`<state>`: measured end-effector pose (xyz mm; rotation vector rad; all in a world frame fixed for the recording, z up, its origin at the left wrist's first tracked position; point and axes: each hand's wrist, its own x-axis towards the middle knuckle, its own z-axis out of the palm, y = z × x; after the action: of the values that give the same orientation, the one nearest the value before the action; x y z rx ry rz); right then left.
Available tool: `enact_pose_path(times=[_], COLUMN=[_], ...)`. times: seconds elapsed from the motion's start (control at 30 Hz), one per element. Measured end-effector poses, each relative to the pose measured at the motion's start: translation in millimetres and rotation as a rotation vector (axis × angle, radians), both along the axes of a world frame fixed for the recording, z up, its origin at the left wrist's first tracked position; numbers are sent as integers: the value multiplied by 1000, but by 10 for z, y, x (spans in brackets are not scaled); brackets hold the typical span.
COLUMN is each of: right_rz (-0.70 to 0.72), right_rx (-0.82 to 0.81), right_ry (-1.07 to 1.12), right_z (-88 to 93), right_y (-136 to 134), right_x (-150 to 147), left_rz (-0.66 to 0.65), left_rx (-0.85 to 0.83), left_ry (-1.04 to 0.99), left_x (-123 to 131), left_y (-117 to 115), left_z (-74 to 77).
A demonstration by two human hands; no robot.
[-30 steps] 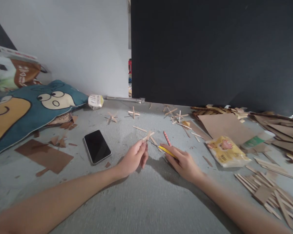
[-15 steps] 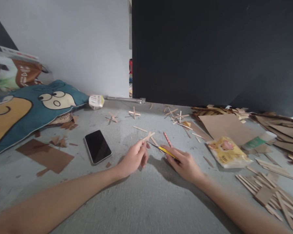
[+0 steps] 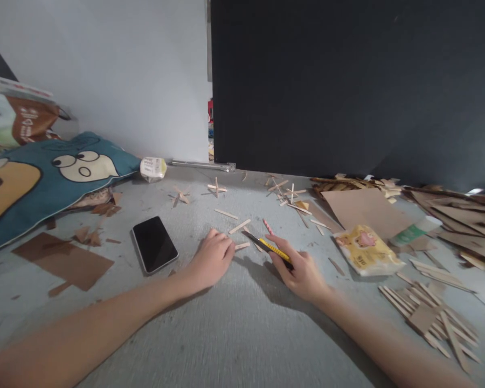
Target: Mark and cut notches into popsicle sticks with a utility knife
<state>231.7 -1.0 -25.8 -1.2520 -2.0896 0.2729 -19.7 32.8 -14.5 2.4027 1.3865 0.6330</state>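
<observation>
My right hand (image 3: 301, 269) grips a yellow and black utility knife (image 3: 269, 246), its blade end pointing up and left. My left hand (image 3: 210, 258) rests knuckles-up on the grey surface (image 3: 234, 323), fingers curled and pressing on a short wooden stick (image 3: 242, 246). Another loose stick (image 3: 240, 226) lies just beyond it, and a pink striped stick (image 3: 267, 226) lies near the knife tip.
A black phone (image 3: 154, 243) lies left of my left hand. A yellow packet (image 3: 366, 250), brown cardboard (image 3: 364, 207) and piles of wooden sticks (image 3: 432, 315) fill the right. A blue cartoon cushion (image 3: 44, 183) and cardboard scraps (image 3: 62, 261) sit left. A dark panel (image 3: 347, 81) stands behind.
My left hand has lowered from holding crossed sticks up in a pinch to lying on the surface over one stick. The knife hand shifted slightly left and down.
</observation>
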Motion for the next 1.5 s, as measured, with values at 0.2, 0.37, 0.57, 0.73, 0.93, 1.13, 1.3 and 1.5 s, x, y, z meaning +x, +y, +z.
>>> enact_pose_path(times=[0.2, 0.37, 0.57, 0.73, 0.93, 1.13, 1.3, 1.5], right_rz=[-26, -46, 60, 250, 14, -7, -20, -34], right_rx=[-68, 1, -34, -15, 214, 70, -126, -214], right_ry=[124, 203, 375, 566, 460, 611, 711, 706], right_z=[-10, -46, -46, -79, -72, -16, -13, -9], right_y=[13, 40, 41, 63, 50, 3, 42, 11], right_x=[-48, -30, 33, 27, 15, 4, -32, -19], left_rz=[-85, -219, -227, -392, -358, -369, -363, -352], left_rx=[87, 144, 79, -3, -6, -52, -48, -71], left_ry=[60, -9, -253, -109, -57, -45, -42, -46], left_x=[2, 28, 17, 1, 4, -1, 13, 4], left_y=[-61, -131, -35, -18, -42, -13, -22, -30], left_z=[-39, 22, 43, 61, 42, 57, 71, 62])
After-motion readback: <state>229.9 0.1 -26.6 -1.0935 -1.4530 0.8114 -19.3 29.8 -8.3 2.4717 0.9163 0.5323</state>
